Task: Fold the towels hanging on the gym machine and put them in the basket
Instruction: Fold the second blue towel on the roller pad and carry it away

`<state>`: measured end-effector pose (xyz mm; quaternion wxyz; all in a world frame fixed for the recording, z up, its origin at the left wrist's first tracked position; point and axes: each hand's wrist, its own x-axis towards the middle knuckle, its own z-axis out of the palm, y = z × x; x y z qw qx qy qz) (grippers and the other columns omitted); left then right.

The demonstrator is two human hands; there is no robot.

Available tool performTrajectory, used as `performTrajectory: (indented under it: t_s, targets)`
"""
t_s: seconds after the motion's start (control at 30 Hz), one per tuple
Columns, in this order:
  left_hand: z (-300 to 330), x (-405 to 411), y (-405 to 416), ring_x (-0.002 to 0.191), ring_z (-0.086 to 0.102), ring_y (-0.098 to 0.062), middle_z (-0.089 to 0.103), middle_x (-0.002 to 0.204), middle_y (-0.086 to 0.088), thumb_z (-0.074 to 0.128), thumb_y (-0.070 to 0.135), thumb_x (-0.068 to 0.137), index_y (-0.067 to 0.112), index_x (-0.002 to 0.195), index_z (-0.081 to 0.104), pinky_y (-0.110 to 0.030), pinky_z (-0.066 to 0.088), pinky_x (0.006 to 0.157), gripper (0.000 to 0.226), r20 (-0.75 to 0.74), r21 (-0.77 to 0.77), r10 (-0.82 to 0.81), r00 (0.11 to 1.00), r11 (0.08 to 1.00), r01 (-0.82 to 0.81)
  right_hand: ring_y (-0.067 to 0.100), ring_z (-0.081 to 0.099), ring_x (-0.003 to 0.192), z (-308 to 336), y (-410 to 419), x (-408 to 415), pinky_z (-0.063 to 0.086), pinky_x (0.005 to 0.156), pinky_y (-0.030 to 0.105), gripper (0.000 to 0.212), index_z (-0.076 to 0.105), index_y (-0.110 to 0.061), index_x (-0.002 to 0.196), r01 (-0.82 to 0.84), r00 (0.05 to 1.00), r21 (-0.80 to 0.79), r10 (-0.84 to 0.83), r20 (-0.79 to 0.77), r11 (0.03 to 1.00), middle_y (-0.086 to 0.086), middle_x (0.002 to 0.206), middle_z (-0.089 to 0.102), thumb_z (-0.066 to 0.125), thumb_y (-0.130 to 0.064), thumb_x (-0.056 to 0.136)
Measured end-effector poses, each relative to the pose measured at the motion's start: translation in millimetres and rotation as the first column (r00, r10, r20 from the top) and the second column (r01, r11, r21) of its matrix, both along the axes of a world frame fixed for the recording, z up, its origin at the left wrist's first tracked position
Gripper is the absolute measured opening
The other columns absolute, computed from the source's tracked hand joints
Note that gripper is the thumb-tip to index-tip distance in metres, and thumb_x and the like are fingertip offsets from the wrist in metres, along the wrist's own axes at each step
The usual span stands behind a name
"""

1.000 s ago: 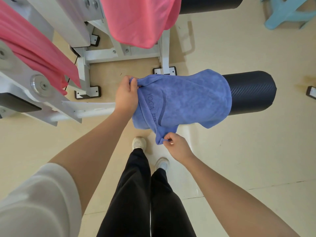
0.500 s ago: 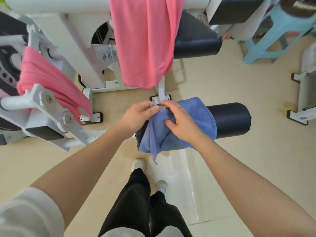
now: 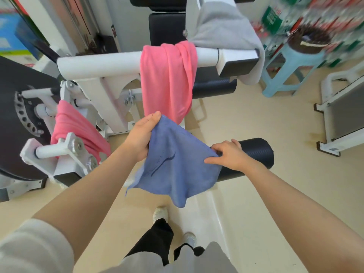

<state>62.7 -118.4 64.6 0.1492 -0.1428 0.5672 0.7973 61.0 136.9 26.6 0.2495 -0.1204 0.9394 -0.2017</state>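
A blue towel [image 3: 173, 170] hangs between my hands in front of the black foam roller [image 3: 256, 154] of the gym machine. My left hand [image 3: 142, 135] grips its upper left edge. My right hand [image 3: 228, 154] pinches its right corner next to the roller. The lower part of the towel droops toward the floor. A pink towel [image 3: 167, 79] is draped over the white bar [image 3: 98, 65]. Another pink towel [image 3: 78, 129] lies bunched on a lower bar at the left. A grey towel [image 3: 226, 30] hangs at the upper right. A dark basket [image 3: 309, 39] sits on a stool.
A light blue plastic stool [image 3: 285, 69] stands at the right under the basket. Another white machine frame [image 3: 340, 119] is at the far right. The black weight plate [image 3: 11, 119] and white brackets crowd the left. Beige floor lies around my feet [image 3: 160, 213].
The blue towel has come off the roller and is spread wider between my hands. My right hand moved right to its corner. The camera tilted up, showing more of the machine.
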Motion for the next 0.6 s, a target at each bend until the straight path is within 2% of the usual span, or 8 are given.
performTrajectory:
  t_s: [0.1,0.2,0.27,0.33,0.4,0.47,0.53,0.6]
  targets:
    - [7,-12,-9,0.085,0.067,-0.017,0.068,0.088,-0.004,0.045,0.036,0.096,0.012,0.093,0.059,-0.028,0.056,0.077,0.029,0.029,0.098,0.093,0.995,0.991,-0.095,0.008,0.042,0.061,9,1,-5,0.028,0.095,0.036,0.033,0.04,-0.024,0.064,-0.003,1.0,-0.01,0.003,-0.001,1.0,-0.008,0.059,0.042,0.059,-0.04,0.085]
    - [7,-20,-16,0.107,0.06,-0.024,0.062,0.112,-0.012,0.046,0.039,0.094,0.01,0.111,0.055,-0.035,0.05,0.094,0.035,0.051,0.17,0.16,0.986,0.971,-0.166,0.021,0.049,0.07,14,1,-13,0.037,0.07,0.032,0.017,0.049,-0.017,0.081,0.129,0.984,-0.125,-0.142,-0.106,0.984,-0.001,0.073,0.052,0.055,-0.029,0.09]
    - [8,-23,-19,0.105,0.06,-0.022,0.063,0.109,-0.009,0.046,0.038,0.094,0.011,0.108,0.057,-0.033,0.051,0.091,0.032,0.053,0.182,0.18,0.982,0.965,-0.187,0.027,0.053,0.075,18,1,-21,0.045,0.066,0.036,0.015,0.054,-0.012,0.09,0.281,0.906,-0.204,-0.33,-0.266,0.938,0.004,0.079,0.058,0.053,-0.027,0.092]
    - [11,-28,-21,0.101,0.062,-0.02,0.064,0.105,-0.006,0.047,0.036,0.094,0.012,0.108,0.057,-0.03,0.053,0.083,0.03,0.017,0.149,0.212,0.977,0.966,-0.212,0.029,0.056,0.076,27,0,-29,0.051,0.064,0.039,0.018,0.055,-0.01,0.091,0.402,0.797,-0.303,-0.493,-0.349,0.864,0.007,0.08,0.061,0.055,-0.028,0.09]
    - [17,-36,-21,0.089,0.066,-0.014,0.068,0.095,-0.001,0.045,0.034,0.096,0.013,0.102,0.059,-0.025,0.055,0.073,0.026,-0.015,0.083,0.275,0.961,0.958,-0.273,0.03,0.055,0.078,37,1,-37,0.048,0.063,0.039,0.019,0.054,-0.01,0.087,0.426,0.739,-0.329,-0.534,-0.411,0.843,0.009,0.079,0.061,0.057,-0.03,0.087]
    - [22,-44,-23,0.073,0.064,-0.008,0.068,0.078,0.006,0.044,0.029,0.097,0.017,0.085,0.059,-0.022,0.053,0.067,0.023,-0.087,-0.05,0.322,0.943,0.944,-0.327,0.028,0.051,0.075,47,-1,-42,0.042,0.06,0.037,0.022,0.054,-0.009,0.083,0.423,0.698,-0.365,-0.555,-0.452,0.829,0.007,0.073,0.059,0.055,-0.03,0.089]
    - [18,-52,-29,0.078,0.058,-0.014,0.062,0.078,0.004,0.044,0.026,0.097,0.02,0.077,0.058,-0.031,0.05,0.078,0.024,-0.163,-0.228,0.29,0.943,0.919,-0.321,0.023,0.047,0.064,59,-6,-46,0.038,0.056,0.034,0.026,0.052,-0.011,0.078,0.428,0.659,-0.465,-0.62,-0.427,0.775,0.0,0.063,0.051,0.055,-0.034,0.09]
    - [9,-54,-36,0.087,0.052,-0.019,0.058,0.082,0.0,0.046,0.024,0.096,0.02,0.075,0.057,-0.039,0.047,0.088,0.024,-0.161,-0.332,0.288,0.944,0.885,-0.327,0.018,0.044,0.059,64,-7,-50,0.036,0.055,0.032,0.028,0.052,-0.014,0.072,0.42,0.688,-0.468,-0.61,-0.394,0.777,-0.002,0.06,0.049,0.054,-0.035,0.089]
